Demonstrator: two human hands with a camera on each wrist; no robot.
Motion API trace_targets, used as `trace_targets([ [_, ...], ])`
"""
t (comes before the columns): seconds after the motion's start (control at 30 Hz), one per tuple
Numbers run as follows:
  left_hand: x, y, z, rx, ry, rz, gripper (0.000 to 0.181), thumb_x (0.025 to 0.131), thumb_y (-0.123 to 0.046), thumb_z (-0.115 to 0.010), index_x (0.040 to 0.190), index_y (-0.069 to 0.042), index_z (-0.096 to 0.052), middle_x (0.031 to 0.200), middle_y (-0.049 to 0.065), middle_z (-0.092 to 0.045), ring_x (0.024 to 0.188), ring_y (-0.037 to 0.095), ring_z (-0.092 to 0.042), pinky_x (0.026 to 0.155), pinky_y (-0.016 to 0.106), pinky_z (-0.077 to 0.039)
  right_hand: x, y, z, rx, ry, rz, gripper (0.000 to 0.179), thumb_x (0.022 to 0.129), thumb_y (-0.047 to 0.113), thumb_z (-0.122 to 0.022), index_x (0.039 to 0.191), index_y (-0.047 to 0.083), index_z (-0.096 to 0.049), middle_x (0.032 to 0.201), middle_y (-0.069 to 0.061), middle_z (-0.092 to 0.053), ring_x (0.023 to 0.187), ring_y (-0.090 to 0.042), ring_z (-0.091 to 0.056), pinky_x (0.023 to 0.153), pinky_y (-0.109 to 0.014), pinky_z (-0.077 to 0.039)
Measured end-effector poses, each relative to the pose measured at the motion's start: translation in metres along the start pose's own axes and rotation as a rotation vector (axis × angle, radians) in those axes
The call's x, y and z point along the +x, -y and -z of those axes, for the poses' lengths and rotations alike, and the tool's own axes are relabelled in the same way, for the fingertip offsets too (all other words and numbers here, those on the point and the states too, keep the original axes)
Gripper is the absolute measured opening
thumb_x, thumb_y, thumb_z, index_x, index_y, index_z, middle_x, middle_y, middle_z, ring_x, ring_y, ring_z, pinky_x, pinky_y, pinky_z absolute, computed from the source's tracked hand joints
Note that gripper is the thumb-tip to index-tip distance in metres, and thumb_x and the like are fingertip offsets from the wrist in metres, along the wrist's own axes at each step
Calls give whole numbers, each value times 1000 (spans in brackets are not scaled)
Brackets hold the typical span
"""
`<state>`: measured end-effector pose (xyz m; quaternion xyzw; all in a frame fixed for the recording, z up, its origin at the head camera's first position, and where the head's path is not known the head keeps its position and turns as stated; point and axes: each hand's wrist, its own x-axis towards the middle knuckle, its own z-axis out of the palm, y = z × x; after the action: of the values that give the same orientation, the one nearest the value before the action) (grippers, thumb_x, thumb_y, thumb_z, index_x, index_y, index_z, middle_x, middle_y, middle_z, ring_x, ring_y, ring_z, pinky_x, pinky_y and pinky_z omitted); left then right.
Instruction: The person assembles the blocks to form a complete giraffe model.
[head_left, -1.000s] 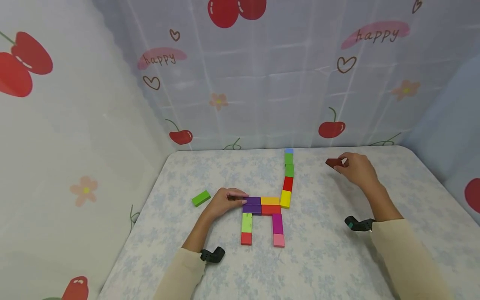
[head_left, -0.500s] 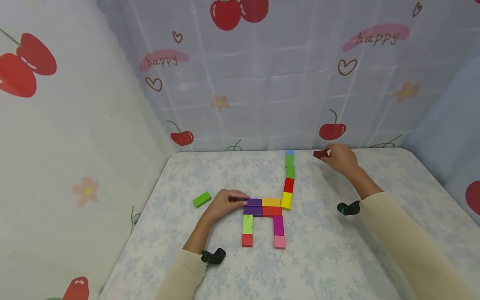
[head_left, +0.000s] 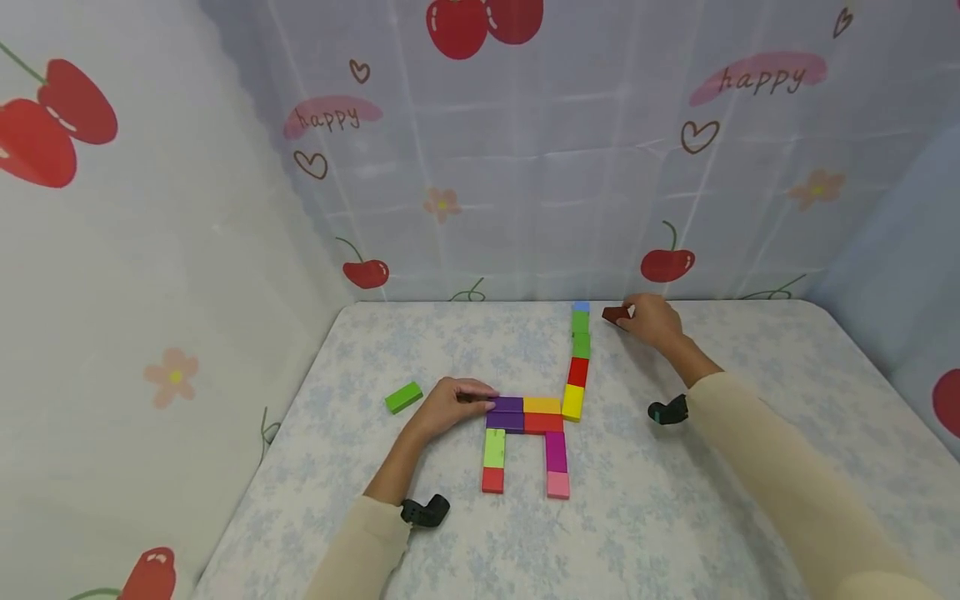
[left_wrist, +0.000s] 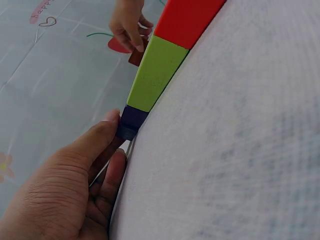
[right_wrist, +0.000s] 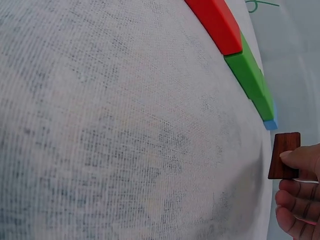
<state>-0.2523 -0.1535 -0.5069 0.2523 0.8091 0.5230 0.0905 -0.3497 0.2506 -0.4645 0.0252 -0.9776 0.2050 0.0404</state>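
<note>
My right hand [head_left: 654,321] pinches a dark brown, trapezoid wooden block [right_wrist: 281,162] between thumb and fingers, just right of the column's far end. That column runs away from me: a yellow block [head_left: 573,402], a red block [head_left: 578,372], two green blocks [head_left: 581,333] and a small blue block [head_left: 581,307]. My left hand [head_left: 444,412] has thumb and fingertips around the left end of the farther purple block [head_left: 508,404]. Another purple block [head_left: 506,423] lies against its near side. To their right are an orange block [head_left: 542,406] and a red block [head_left: 543,424].
Below the purple pair, a lime block [head_left: 494,448] and a red block [head_left: 492,480] form one leg; a magenta block [head_left: 556,452] and a pink block [head_left: 557,485] form another. A loose green block [head_left: 404,397] lies left. A patterned curtain [head_left: 525,167] hangs behind the table.
My right hand has carried the brown block leftward, from well right of the column to close beside its blue end. The left hand stays at the purple block.
</note>
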Motion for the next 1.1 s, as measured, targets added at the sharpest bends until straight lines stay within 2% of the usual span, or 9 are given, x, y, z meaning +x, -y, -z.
trace_targets([
  [0.17,0,-1,1,-1,6,-22,23,92,-10,-76,115,-6,-78,113,6,-75,104,13,-67,86,28,-53,5,2,-9,-30,-11,9,34,94,13,-71,121,-8,-66,101,-23,-68,86,-35,-59,72,-46,-53],
  [0.33,-1,-3,2,-7,21,-17,24,93,-11,-76,116,-5,-78,114,6,-75,103,11,-67,86,28,-53,8,5,-13,-37,-2,1,34,94,9,-69,123,-8,-64,107,-24,-66,92,-37,-58,78,-50,-53],
  [0.47,-1,-2,2,-13,13,-14,23,93,-10,-75,116,-7,-78,112,3,-75,103,12,-68,87,29,-53,10,6,-15,-50,-2,-12,45,96,4,-63,138,-8,-55,122,-28,-62,104,-42,-59,84,-54,-53],
  [0.53,2,8,1,-8,7,-12,23,93,-14,-76,115,-11,-79,112,1,-75,104,12,-68,87,29,-53,11,5,-16,-27,-26,-18,47,96,4,-62,140,-7,-52,126,-28,-61,106,-42,-59,86,-56,-52],
  [0.7,9,30,1,6,7,-14,22,92,-23,-78,113,-23,-80,112,-5,-75,105,12,-67,88,30,-53,12,3,-18,21,-81,-59,34,96,8,-65,126,-9,-62,119,-27,-66,100,-42,-62,84,-54,-53],
  [0.93,9,30,2,-6,12,-15,21,92,-23,-78,114,-22,-80,113,-5,-74,107,13,-67,90,32,-54,13,5,-15,11,-85,-74,31,98,8,-63,122,-11,-67,114,-28,-68,97,-40,-65,77,-51,-55],
  [1.1,8,31,2,-13,8,-7,21,92,-24,-78,113,-23,-80,112,-6,-74,107,12,-67,91,32,-54,13,4,-15,21,-104,-56,26,96,7,-65,115,-10,-71,110,-28,-69,98,-41,-64,79,-52,-54],
])
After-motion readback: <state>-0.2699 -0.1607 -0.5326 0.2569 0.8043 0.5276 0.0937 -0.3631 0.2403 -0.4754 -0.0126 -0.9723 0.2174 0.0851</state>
